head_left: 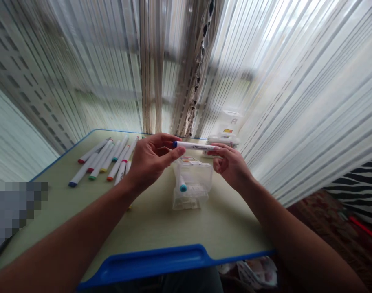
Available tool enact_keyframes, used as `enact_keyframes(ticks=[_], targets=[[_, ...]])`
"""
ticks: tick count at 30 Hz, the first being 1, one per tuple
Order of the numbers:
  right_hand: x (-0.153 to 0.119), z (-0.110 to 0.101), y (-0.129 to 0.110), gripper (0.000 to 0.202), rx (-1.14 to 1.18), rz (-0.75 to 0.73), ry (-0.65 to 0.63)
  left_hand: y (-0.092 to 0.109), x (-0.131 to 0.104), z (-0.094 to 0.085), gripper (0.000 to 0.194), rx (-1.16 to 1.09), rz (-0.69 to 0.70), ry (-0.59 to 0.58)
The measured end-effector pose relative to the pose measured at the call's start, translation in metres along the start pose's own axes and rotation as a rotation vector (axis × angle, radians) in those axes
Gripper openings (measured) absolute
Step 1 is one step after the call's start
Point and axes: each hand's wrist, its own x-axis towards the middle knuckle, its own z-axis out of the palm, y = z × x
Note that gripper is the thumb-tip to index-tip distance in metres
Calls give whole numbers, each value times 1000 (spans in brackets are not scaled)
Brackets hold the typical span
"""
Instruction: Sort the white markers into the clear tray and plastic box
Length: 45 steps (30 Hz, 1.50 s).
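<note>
A white marker (pixel 193 146) with a dark blue end is held level above the table, between my two hands. My left hand (pixel 153 156) pinches its blue end between thumb and fingers. At the other end, the fingers of my right hand (pixel 231 162) are closed on the barrel. Below the marker stands a clear plastic case (pixel 201 175) with a teal-tipped marker (pixel 182 185) inside it. Left of my left hand, several white markers (pixel 102 160) with coloured ends lie side by side, some partly hidden behind that hand.
The pale table (pixel 234 232) has a blue rim with a recessed blue tray (pixel 155 260) at the front. Another clear case (pixel 224 140) stands at the back right. Sheer striped curtains (pixel 112 73) hang behind the table. A white bag (pixel 259 270) is on the floor.
</note>
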Motion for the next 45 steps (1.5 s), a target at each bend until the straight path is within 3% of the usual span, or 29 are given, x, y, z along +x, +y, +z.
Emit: enact_keyframes(ticks=[8, 14, 22, 45], targets=[[0, 3, 0, 20, 56, 113, 29, 4, -3, 2, 33, -10, -3, -22], [-2, 6, -5, 19, 37, -7, 56, -5, 4, -3, 26, -11, 1, 30], [-7, 6, -9, 18, 35, -136, -9, -16, 8, -8, 25, 46, -29, 54], [-7, 8, -7, 20, 5, -163, -1, -14, 7, -6, 26, 20, -43, 29]])
